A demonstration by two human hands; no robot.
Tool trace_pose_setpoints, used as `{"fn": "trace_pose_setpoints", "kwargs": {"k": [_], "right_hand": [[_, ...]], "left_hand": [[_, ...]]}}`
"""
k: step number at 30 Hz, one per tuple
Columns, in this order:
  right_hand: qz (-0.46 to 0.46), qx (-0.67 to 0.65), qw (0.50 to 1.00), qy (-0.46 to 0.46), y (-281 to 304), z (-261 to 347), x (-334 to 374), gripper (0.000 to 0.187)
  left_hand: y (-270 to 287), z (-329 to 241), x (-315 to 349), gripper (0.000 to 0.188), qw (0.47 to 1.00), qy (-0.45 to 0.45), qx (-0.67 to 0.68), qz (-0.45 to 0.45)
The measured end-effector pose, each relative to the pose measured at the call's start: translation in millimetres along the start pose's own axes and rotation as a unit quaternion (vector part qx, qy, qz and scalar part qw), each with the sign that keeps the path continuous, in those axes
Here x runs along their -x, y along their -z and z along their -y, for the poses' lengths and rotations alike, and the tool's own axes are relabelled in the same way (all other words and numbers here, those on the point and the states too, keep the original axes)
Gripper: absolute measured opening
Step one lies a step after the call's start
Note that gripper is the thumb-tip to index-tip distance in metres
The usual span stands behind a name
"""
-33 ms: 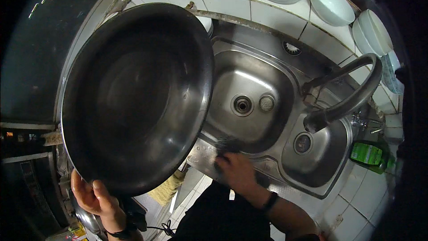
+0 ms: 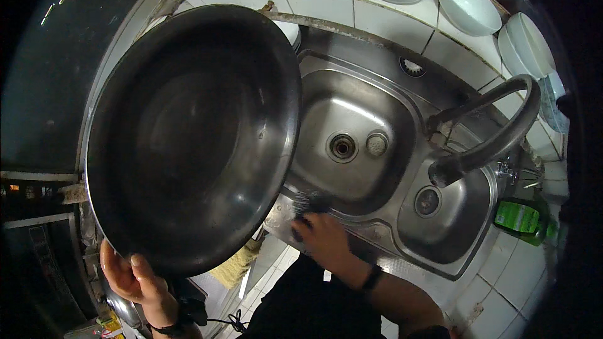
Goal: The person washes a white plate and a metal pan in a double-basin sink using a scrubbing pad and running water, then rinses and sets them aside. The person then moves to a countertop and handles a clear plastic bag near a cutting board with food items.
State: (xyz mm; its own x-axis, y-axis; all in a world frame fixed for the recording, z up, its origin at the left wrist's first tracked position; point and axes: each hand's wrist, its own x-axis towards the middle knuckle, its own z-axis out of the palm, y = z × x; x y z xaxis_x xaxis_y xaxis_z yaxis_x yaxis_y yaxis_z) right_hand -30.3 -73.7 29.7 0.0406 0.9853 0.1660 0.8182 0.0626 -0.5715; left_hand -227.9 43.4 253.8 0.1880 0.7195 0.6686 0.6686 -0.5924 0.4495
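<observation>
Two bare hands are at work, and the left hand [image 2: 141,285] has its fingers clamped on the lower rim of a large, round, dark grey metal basin [image 2: 195,138], the thumb tip at the rim and the other fingers on the outer side, partly hidden. The basin is tilted, its hollow facing the camera, and its body rises above and to the right of those fingers. The right hand [image 2: 326,238] has its fingers curled around a dark, wiry scrubber [image 2: 309,204], which juts out just beyond the fingertips; whether it presses on the metal beneath cannot be told. Just ahead of these fingers lies the larger, squarish bowl of a stainless-steel double sink [image 2: 333,103], with a small round metal strainer [image 2: 377,144] beside its drain; the smaller bowl is off to their right. Farther right and ahead, a curved grey metal faucet [image 2: 480,158] arches over the sink, and a green plastic bottle [image 2: 518,218] is well to the right of the fingers. Between the two hands, below the basin, a yellow textured cloth [image 2: 235,267] partly shows. Far ahead of the right fingers, pale ceramic bowls [image 2: 468,3] line the white-tiled ledge.
</observation>
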Motion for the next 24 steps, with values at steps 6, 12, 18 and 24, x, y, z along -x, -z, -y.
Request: {"fn": "trace_pose_setpoints", "kwargs": {"k": [6, 12, 18, 24], "right_hand": [[-0.025, 0.061, 0.997, 0.033, -51.6, 24.0, -38.2, 0.033], [0.078, 0.054, 0.993, -0.068, -2.7, -13.4, 47.5, 0.033], [0.067, 0.156, 0.935, -0.311, 79.3, -86.6, 164.7, 0.034], [-0.222, 0.125, 0.902, -0.348, 157.5, -129.2, 199.8, 0.044]], "left_hand": [[7.4, -8.8, 10.2, 0.047, 0.998, -0.002, -0.055, 0.020], [0.4, -9.5, 12.4, 0.046, 1.000, 0.011, -0.011, 0.004], [-13.4, -12.4, 10.7, 0.045, 0.997, 0.031, 0.042, 0.057], [-33.1, -31.8, 2.9, 0.042, 0.993, -0.090, 0.055, 0.062]]}}
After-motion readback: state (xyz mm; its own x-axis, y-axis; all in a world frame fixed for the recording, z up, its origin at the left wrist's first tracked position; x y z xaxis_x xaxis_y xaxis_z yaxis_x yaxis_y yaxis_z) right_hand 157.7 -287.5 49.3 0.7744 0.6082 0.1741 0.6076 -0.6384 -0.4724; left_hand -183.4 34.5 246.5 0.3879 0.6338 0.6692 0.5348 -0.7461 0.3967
